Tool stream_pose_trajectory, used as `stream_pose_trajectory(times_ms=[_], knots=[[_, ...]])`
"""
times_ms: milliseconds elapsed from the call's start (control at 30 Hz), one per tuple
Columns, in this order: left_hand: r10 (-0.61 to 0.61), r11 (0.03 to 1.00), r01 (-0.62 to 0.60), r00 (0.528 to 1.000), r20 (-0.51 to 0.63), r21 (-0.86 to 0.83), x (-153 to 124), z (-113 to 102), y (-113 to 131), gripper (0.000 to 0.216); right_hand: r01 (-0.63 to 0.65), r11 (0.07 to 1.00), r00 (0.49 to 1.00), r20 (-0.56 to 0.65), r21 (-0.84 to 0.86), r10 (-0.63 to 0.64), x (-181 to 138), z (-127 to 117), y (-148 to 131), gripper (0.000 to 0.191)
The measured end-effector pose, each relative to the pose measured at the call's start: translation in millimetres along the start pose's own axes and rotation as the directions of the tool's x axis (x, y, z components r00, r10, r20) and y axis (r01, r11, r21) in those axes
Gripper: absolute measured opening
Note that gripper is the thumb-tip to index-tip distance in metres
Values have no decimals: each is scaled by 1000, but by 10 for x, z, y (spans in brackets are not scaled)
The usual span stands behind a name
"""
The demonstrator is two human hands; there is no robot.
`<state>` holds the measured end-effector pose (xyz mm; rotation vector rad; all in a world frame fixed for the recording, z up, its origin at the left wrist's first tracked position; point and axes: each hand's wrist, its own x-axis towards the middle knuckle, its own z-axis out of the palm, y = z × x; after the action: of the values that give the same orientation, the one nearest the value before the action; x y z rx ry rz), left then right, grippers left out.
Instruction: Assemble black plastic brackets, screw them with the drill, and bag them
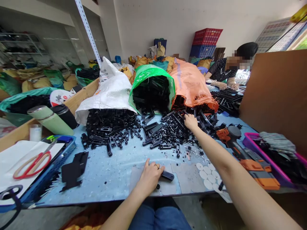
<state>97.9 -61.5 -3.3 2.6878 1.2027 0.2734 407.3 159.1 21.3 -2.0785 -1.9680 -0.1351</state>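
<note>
My left hand (150,175) rests near the front edge of the blue table (107,172), fingers closed over a small black plastic part (167,175) that sticks out to the right. My right hand (190,121) is stretched far forward into a heap of black plastic parts (168,129) below the orange sack (192,83); its fingers curl down among the pieces, and what they grip is hidden. Another heap of black parts (110,127) spills from the white sack (107,92). A green sack (153,88) full of black parts lies between them.
An orange power drill (242,150) lies at the right beside a pink tray (275,159). At the left are a blue basket (48,166) with red scissors (33,164), a green flask (50,119) and a dark cup. A person (227,72) sits at the far right.
</note>
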Motion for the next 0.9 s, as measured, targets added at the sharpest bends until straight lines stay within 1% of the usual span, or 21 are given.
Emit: stream_pose_trajectory(times_ms=[100, 200, 267, 300, 333, 367, 400, 433, 467, 500, 533, 567, 600, 633, 667, 700, 733, 767, 800, 833, 900], knots=[[-72, 994, 71, 997, -1, 86, -26, 6, -1, 39, 33, 999, 999, -10, -39, -34, 161, 49, 14, 32], [-176, 975, 172, 984, 15, 139, -152, 3, -17, 38, 100, 994, 995, -15, -51, -101, 124, 35, -58, 31], [-219, 967, 216, 976, 13, 136, -231, -3, -33, 35, 165, 985, 986, -1, -44, -165, -72, -5, -124, 32], [-224, 969, 221, 975, 7, 113, -259, -5, -39, 34, 233, 972, 972, 12, -27, -233, -236, -27, -161, 33], [-217, 973, 216, 976, -1, 79, -277, -5, -43, 35, 330, 944, 944, 28, 3, -330, -445, -48, -199, 34], [-201, 979, 201, 980, -9, 41, -287, -2, -46, 37, 449, 892, 891, 48, 46, -451, -692, -67, -236, 35], [-178, 984, 178, 984, -12, 7, -289, 4, -48, 38, 581, 807, 806, 68, 102, -588, -966, -83, -271, 37], [-150, 989, 150, 989, -10, -18, -285, 13, -51, 37, 690, 705, 701, 93, 166, -708, -1251, -98, -302, 38], [-122, 992, 122, 992, -3, -31, -279, 24, -54, 36, 767, 598, 586, 125, 233, -800, -1530, -113, -330, 38], [-103, 994, 103, 995, 2, -35, -271, 37, -58, 34, 808, 513, 490, 155, 289, -858, -1786, -128, -357, 38], [-93, 995, 93, 996, 7, -34, -264, 51, -61, 32, 821, 469, 433, 182, 324, -883, -2006, -144, -387, 38], [-91, 995, 92, 996, 7, -32, -257, 63, -63, 32, 814, 474, 428, 207, 336, -880, -2180, -160, -427, 39], [-96, 995, 97, 995, 3, -29, -251, 74, -62, 32, 780, 538, 489, 226, 320, -843, -2307, -172, -480, 39], [-103, 994, 103, 995, -2, -26, -245, 80, -56, 33, 709, 646, 601, 238, 282, -763, -2387, -181, -550, 38], [-106, 994, 106, 994, -4, -21, -239, 83, -46, 34, 598, 767, 727, 246, 234, -641, -2427, -182, -637, 36], [-107, 994, 107, 994, -2, -11, -233, 80, -32, 34, 459, 868, 831, 256, 187, -494, -2436, -177, -735, 33], [-108, 994, 108, 994, 3, 4, -226, 74, -15, 34, 323, 935, 896, 273, 146, -352, -2424, -168, -837, 32], [-111, 994, 111, 994, 11, 21, -220, 66, 2, 33, 214, 970, 924, 299, 116, -239, -2400, -157, -931, 32], [-118, 992, 117, 993, 18, 37, -216, 56, 17, 31, 145, 985, 928, 333, 96, -169, -2372, -150, -1007, 32], [-128, 991, 127, 991, 23, 49, -214, 47, 26, 29, 111, 990, 921, 365, 91, -137, -2348, -151, -1055, 31], [-155, 987, 154, 988, 24, 46, -219, 37, 24, 27, 96, 989, 903, 408, 116, -136, -2328, -190, -1055, 24]])
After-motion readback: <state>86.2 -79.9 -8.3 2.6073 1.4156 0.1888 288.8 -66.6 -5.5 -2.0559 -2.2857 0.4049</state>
